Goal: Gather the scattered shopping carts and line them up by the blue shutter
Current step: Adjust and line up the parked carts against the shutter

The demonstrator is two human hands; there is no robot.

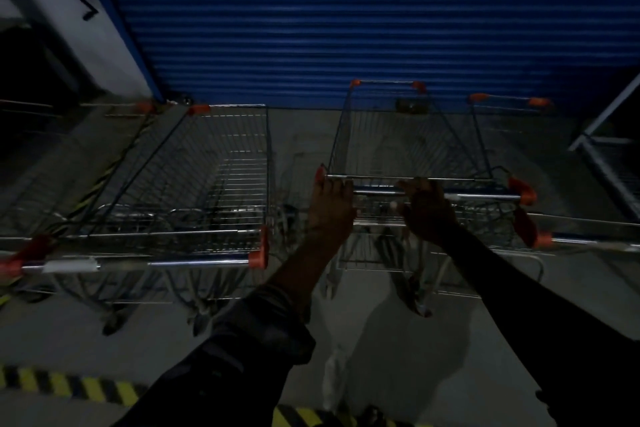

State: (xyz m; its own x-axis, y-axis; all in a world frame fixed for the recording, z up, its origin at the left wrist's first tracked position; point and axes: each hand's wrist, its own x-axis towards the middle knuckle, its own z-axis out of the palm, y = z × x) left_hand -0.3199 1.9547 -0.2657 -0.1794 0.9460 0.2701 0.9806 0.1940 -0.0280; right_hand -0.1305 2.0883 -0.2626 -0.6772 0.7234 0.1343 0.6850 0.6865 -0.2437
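Observation:
A wire shopping cart [398, 135] with orange corner caps stands in front of me, its nose against the blue shutter [346, 17]. My left hand [330, 204] and my right hand [427, 208] both grip its chrome handle bar [481, 197]. To the left a second cart [194, 184] faces the shutter, with another one [52, 184] beside it, dim and partly cut off. On the right a further cart [512, 128] stands close alongside mine.
A white pillar [69, 28] rises at the left of the shutter. A metal frame [609, 149] leans at the right edge. Yellow and black hazard stripes [69, 385] cross the concrete floor near my feet. The scene is dark.

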